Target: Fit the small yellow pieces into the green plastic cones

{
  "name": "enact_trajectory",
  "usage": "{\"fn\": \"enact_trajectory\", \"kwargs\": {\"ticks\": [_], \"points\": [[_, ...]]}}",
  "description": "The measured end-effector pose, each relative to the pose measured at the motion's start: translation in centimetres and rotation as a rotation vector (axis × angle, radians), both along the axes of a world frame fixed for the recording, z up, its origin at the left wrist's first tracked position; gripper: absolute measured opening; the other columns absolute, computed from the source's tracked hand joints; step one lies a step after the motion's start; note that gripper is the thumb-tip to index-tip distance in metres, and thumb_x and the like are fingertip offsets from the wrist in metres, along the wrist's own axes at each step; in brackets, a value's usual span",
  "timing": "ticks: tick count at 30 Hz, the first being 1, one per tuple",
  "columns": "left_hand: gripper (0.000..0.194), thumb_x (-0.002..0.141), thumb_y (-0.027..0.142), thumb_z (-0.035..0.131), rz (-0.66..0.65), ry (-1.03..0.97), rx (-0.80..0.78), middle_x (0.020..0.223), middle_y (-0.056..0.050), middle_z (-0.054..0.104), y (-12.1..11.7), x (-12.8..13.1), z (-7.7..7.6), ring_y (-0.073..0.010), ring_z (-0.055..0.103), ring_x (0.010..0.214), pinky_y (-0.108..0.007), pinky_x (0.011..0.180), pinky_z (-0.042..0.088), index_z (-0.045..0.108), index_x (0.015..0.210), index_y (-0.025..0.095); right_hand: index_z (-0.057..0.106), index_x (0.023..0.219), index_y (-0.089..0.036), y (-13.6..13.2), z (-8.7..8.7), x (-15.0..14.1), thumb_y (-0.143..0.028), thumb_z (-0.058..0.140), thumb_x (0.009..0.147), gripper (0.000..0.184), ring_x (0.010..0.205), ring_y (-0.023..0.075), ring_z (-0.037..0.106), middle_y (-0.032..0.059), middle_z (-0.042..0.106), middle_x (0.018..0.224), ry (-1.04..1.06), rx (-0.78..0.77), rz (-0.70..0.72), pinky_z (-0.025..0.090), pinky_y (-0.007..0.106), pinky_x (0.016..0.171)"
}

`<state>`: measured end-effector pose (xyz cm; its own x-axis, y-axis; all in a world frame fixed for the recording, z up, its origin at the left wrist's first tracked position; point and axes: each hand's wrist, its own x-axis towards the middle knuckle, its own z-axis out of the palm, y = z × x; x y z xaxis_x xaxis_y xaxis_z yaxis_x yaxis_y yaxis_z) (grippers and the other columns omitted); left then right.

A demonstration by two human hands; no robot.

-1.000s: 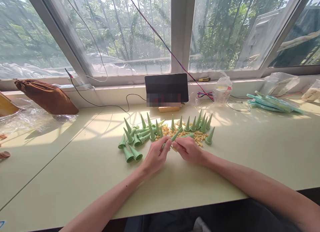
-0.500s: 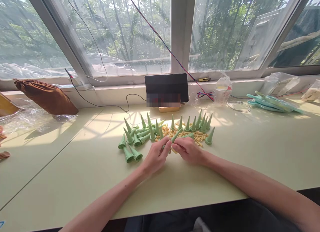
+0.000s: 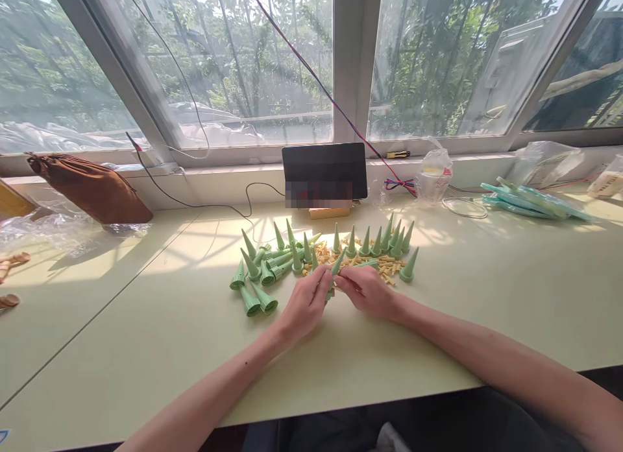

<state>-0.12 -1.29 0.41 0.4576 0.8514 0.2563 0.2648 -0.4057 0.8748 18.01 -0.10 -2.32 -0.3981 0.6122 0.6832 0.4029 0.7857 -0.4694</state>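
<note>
My left hand point(image 3: 307, 297) is closed around a green plastic cone point(image 3: 337, 264), its pointed tip sticking up from the fingers. The cone's lower part is mostly hidden by that hand. Close against it, the fingers of my right hand point(image 3: 367, 290) are pinched together beside the cone; whatever they hold is hidden. Just beyond both hands lie many small tan peg-like pieces point(image 3: 387, 268) in a loose heap. Around the heap stand several green cones point(image 3: 407, 267), points up. To the left, more green cones point(image 3: 250, 303) lie on their sides or lean, some showing hollow bases.
A dark tablet point(image 3: 324, 166) leans at the back against the sill, with a cable running left. A brown drawstring bag point(image 3: 92, 189) and clear plastic are at left. Teal flat packets point(image 3: 530, 200) lie at right. Brownish shapes point(image 3: 14, 260) at the left edge are unclear.
The cone in my left hand has tipped more upright. My right fingers have shifted slightly off its side. At the left edge a brownish shape has come further into view.
</note>
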Motion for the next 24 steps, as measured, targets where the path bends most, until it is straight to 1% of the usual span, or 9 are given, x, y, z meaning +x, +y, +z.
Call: {"fn": "enact_trajectory", "kwargs": {"ticks": [2,5,7,10,13,16,24], "points": [[0.031,0.1,0.044,0.036,0.05,0.001,0.009,0.07,0.002,0.051,0.06,-0.03,0.04,-0.0069,0.042,0.049,-0.02,0.046,0.035,0.051,0.088,0.019,0.046,0.074,-0.019,-0.1,0.07,-0.07,-0.026,0.043,0.1,0.026,0.048,0.0079,0.036,-0.0053,0.045,0.057,0.024,-0.024,-0.017,0.031,0.021,0.05],[0.031,0.099,0.045,0.037,0.126,-0.039,0.008,0.067,0.003,0.05,0.14,-0.03,0.16,-0.0068,0.042,0.047,-0.02,0.045,0.035,0.049,0.086,0.019,0.054,0.095,-0.018,-0.19,0.14,-0.19,-0.026,0.048,0.098,0.01,0.049,0.008,0.042,-0.0055,0.051,0.059,0.075,-0.049,-0.041,0.036,0.02,0.05],[0.032,0.099,0.046,0.037,0.159,-0.086,-0.009,0.065,0.005,0.048,0.15,0.01,0.23,-0.0067,0.042,0.045,-0.02,0.044,0.035,0.046,0.084,0.02,0.054,0.103,-0.018,-0.17,0.19,-0.25,-0.027,0.051,0.096,0.011,0.05,0.0081,0.046,-0.0042,0.057,0.063,0.101,-0.052,-0.053,0.038,0.019,0.051],[0.032,0.099,0.048,0.037,0.176,-0.136,-0.036,0.062,0.006,0.044,0.12,0.11,0.25,-0.0065,0.042,0.044,-0.02,0.043,0.036,0.044,0.084,0.02,0.055,0.1,-0.018,-0.09,0.27,-0.28,-0.027,0.053,0.095,0.011,0.049,0.008,0.047,-0.0026,0.06,0.065,0.102,-0.037,-0.063,0.04,0.019,0.05],[0.031,0.099,0.048,0.038,0.183,-0.154,-0.035,0.059,0.007,0.038,0.1,0.18,0.18,-0.0066,0.042,0.043,-0.02,0.044,0.039,0.045,0.084,0.021,0.056,0.092,-0.018,-0.05,0.31,-0.27,-0.028,0.055,0.094,0.01,0.048,0.0077,0.046,-0.0021,0.06,0.066,0.069,0.019,-0.062,0.039,0.02,0.05],[0.032,0.099,0.048,0.038,0.185,-0.148,-0.023,0.057,0.008,0.034,0.13,0.18,0.11,-0.0067,0.042,0.042,-0.019,0.044,0.039,0.045,0.084,0.021,0.054,0.086,-0.019,-0.08,0.26,-0.27,-0.028,0.055,0.094,0.013,0.049,0.0075,0.045,-0.0017,0.059,0.068,0.026,0.058,-0.063,0.037,0.02,0.051],[0.03,0.099,0.043,0.039,0.181,-0.052,0.042,0.055,0.007,0.041,0.15,-0.01,0.08,-0.0076,0.048,0.045,-0.019,0.045,0.038,0.047,0.083,0.02,0.053,0.083,-0.019,-0.06,0.18,-0.32,-0.028,0.052,0.096,0.016,0.051,0.0084,0.043,-0.0025,0.054,0.064,0.017,0.066,-0.081,0.034,0.021,0.051]]}}
